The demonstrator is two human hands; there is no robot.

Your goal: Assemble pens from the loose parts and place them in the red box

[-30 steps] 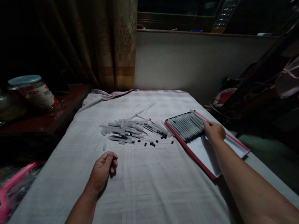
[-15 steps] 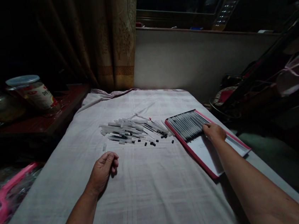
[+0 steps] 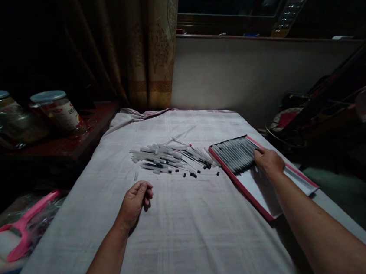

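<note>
My right hand (image 3: 269,162) rests in a flat red-edged box (image 3: 261,196), fingers curled against the near end of a row of pens (image 3: 235,154) laid side by side in it. Whether it grips one I cannot make out. My left hand (image 3: 134,203) lies on the white cloth (image 3: 186,232) with its fingers loosely curled under, nothing visible in it. A loose heap of clear pen barrels and refills (image 3: 168,157) lies on the cloth between the hands, farther off, with several small black caps (image 3: 193,175) scattered at its near edge.
Two lidded jars (image 3: 57,111) stand on a dark wooden shelf (image 3: 69,144) at the left. A pink-handled tool (image 3: 22,223) lies in plastic at the lower left. A curtain (image 3: 147,49) and wall close the back. Dark clutter fills the right side.
The view has shifted slightly, moving everything a little to the right. My right hand stays at the near end of the pen row. My left hand has not moved on the cloth.
</note>
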